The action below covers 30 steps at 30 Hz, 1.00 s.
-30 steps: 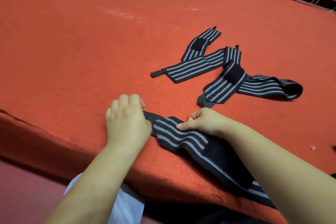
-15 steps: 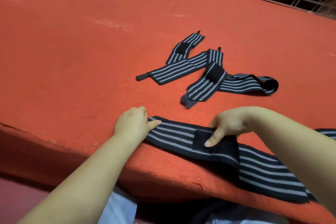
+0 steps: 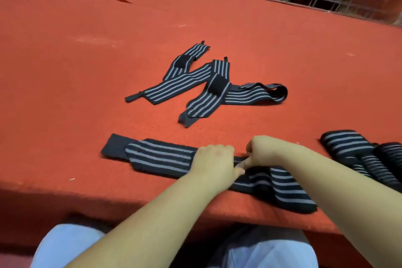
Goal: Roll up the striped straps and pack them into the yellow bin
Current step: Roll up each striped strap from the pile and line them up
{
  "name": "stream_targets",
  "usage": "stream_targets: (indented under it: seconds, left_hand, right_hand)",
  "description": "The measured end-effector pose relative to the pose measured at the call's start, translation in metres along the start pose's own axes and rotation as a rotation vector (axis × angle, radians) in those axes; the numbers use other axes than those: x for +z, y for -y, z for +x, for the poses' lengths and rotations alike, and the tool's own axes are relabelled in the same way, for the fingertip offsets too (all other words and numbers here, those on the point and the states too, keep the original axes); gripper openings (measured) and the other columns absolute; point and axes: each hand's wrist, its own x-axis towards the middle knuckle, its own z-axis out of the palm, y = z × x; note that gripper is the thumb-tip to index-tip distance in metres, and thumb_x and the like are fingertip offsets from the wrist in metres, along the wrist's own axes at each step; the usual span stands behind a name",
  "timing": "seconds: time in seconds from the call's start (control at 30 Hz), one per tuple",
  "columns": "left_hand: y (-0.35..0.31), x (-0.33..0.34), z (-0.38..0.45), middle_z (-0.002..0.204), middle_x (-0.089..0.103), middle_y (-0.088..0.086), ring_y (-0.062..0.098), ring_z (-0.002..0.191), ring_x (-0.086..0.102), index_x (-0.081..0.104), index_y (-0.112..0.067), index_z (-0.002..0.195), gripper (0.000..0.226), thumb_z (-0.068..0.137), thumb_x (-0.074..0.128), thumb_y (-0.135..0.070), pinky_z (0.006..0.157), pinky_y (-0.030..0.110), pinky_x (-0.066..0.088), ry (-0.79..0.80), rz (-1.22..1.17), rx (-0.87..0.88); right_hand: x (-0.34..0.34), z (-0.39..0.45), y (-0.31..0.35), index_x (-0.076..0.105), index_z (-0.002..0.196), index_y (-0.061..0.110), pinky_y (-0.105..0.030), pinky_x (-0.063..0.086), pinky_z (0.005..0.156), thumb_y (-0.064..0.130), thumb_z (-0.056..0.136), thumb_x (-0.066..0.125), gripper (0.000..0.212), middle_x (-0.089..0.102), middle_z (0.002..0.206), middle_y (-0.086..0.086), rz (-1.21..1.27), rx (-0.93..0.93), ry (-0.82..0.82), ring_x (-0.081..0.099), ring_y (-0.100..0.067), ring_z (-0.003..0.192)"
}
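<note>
My left hand [image 3: 214,162] and right hand [image 3: 264,151] both pinch the black grey-striped elastic strap [image 3: 161,156] mid-length; I should roll tightly, edges aligned.

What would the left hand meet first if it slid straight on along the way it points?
Probably the crossed pile of straps farther back on the red table; the left hand now rests on the near strap. Depth is uncertain.

One black, grey-striped strap [image 3: 165,156] lay flat along the counter's near edge; more unrolled straps [image 3: 208,85] lay crossed beyond it, others [image 3: 356,150] bunched at right.
</note>
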Motion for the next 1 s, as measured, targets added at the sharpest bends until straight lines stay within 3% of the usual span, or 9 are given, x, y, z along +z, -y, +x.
stream_targets:
  seconds: [0.07,0.17,0.33,0.47,0.63,0.7,0.8,0.9,1.0]
  left_hand:
    - [-0.008,0.017,0.011,0.119,0.057,0.009,0.029,0.112,0.049,0.054,-0.012,0.111,0.051,0.089,0.046,-0.057,0.093,0.038,0.036,0.098,0.136,-0.027]
    - [-0.002,0.030,0.022,0.118,0.057,0.007,0.028,0.112,0.050,0.055,-0.014,0.109,0.057,0.086,0.043,-0.065,0.091,0.037,0.037,0.106,0.151,-0.096]
    - [-0.005,0.025,0.032,0.108,0.062,0.004,0.026,0.104,0.056,0.050,-0.018,0.088,0.049,0.081,0.051,-0.067,0.084,0.035,0.043,0.199,0.074,-0.162]
    - [-0.005,0.020,0.039,0.102,0.062,0.003,0.025,0.098,0.057,0.048,-0.019,0.079,0.050,0.076,0.056,-0.068,0.084,0.036,0.047,0.291,0.036,-0.214]
    - [-0.008,0.016,0.041,0.099,0.063,0.004,0.026,0.097,0.058,0.044,-0.021,0.071,0.050,0.074,0.058,-0.068,0.084,0.037,0.047,0.312,0.027,-0.237]
    - [-0.008,0.016,0.041,0.095,0.062,0.003,0.026,0.096,0.058,0.044,-0.021,0.069,0.050,0.074,0.059,-0.068,0.082,0.035,0.046,0.304,0.026,-0.227]
    - [-0.008,0.016,0.040,0.087,0.058,0.001,0.025,0.093,0.058,0.044,-0.021,0.068,0.050,0.074,0.059,-0.068,0.077,0.034,0.044,0.302,0.010,-0.216]
    - [-0.007,0.016,0.040,0.084,0.057,0.000,0.024,0.090,0.057,0.044,-0.021,0.068,0.049,0.074,0.059,-0.067,0.076,0.033,0.044,0.295,0.008,-0.209]
    - [-0.005,0.018,0.035,0.077,0.054,-0.006,0.018,0.081,0.053,0.042,-0.023,0.067,0.045,0.077,0.059,-0.063,0.069,0.030,0.039,0.210,-0.009,-0.163]
  right_hand:
    - [-0.011,-0.012,-0.015,0.052,0.070,0.019,-0.027,0.038,0.057,0.054,0.067,0.075,0.042,0.051,0.066,0.007,-0.029,-0.012,0.083,0.052,-0.020,0.076]
    - [-0.030,-0.036,-0.052,0.058,0.086,0.023,-0.026,0.043,0.068,0.049,0.068,0.077,0.037,0.056,0.072,0.012,-0.072,0.036,0.200,0.056,-0.016,0.078]
    - [-0.038,-0.054,-0.116,0.061,0.076,0.019,-0.028,0.044,0.067,0.049,0.071,0.075,0.034,0.059,0.068,0.007,-0.062,0.139,0.069,0.055,-0.018,0.070]
    - [-0.028,-0.057,-0.123,0.064,0.078,0.012,-0.023,0.037,0.052,0.052,0.074,0.072,0.041,0.056,0.059,0.005,-0.119,0.225,0.055,0.052,-0.015,0.058]
    - [-0.035,-0.066,-0.124,0.064,0.089,0.012,-0.029,0.046,0.067,0.053,0.078,0.068,0.043,0.056,0.068,0.002,-0.247,0.333,-0.022,0.056,-0.024,0.076]
    - [-0.034,-0.071,-0.122,0.062,0.099,0.015,-0.032,0.045,0.071,0.053,0.079,0.067,0.044,0.061,0.086,0.001,-0.309,0.342,-0.069,0.059,-0.025,0.087]
    - [-0.019,-0.068,-0.107,0.058,0.117,0.019,-0.034,0.044,0.083,0.060,0.076,0.065,0.059,0.059,0.116,-0.004,-0.398,0.208,-0.241,0.057,-0.027,0.109]
    - [0.007,-0.056,-0.075,0.050,0.128,0.024,-0.037,0.042,0.098,0.064,0.072,0.065,0.071,0.051,0.128,-0.005,0.003,-0.027,-0.187,0.050,-0.027,0.117]
    - [0.041,-0.041,-0.035,0.041,0.137,0.023,-0.039,0.037,0.104,0.063,0.070,0.069,0.082,0.048,0.129,-0.004,0.160,-0.198,-0.206,0.045,-0.025,0.121]
